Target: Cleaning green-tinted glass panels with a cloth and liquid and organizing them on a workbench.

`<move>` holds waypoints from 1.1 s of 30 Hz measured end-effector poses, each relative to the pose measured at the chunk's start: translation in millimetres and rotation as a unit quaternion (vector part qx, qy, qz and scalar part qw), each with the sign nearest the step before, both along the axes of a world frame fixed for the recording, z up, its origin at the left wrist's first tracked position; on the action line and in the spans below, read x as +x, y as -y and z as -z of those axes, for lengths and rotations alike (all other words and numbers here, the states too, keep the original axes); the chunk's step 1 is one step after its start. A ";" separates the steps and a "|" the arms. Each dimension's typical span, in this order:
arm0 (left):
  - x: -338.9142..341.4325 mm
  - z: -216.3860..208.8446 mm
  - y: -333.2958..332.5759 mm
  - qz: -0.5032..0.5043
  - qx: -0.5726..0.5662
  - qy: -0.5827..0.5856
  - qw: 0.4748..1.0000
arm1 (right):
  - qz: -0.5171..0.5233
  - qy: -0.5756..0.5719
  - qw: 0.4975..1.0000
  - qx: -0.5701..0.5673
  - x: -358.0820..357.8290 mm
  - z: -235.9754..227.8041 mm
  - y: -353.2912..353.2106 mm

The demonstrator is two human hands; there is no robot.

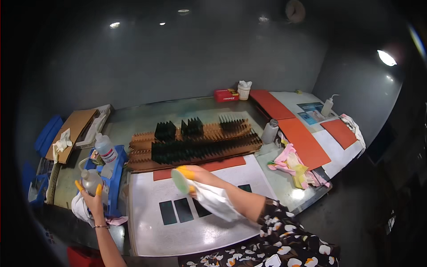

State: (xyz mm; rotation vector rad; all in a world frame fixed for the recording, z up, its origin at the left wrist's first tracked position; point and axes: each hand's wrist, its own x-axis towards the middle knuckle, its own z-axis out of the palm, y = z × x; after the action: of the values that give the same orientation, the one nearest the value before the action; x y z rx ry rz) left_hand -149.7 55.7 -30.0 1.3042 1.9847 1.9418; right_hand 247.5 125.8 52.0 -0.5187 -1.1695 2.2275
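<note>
At the left, my left hand (92,201), with yellow finger covers, wraps round a translucent squeeze bottle (91,179) with a bent spout. My right hand (198,175), also in yellow finger covers, is closed on a round pale green disc (179,181) held tilted on its edge. A white cloth (217,201) hangs from under the same hand. Below it, several small dark rectangular plates lie in a row on a white sheet (153,238), among them a dark plate (168,212) at the left end. My right hand and the cloth partly hide the row.
Behind the sheet stands a brown slotted rack (138,156) with many dark plates upright. A blue tray (119,178) holds a labelled bottle (106,149). To the right are a grey bottle (270,132), crumpled pink and yellow cloths (291,162) and orange mats (307,142).
</note>
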 end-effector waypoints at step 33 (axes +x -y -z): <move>393.0 23.5 51.3 0.507 -0.172 -0.447 0.716 | 0.153 0.645 0.609 0.436 175.4 102.9 23.8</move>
State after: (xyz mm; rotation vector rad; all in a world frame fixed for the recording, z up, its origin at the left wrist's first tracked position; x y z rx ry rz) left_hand 243.3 4.4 -53.5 2.6389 1.0833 0.3865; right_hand 422.9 102.0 -50.9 -1.7643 -2.3073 0.4372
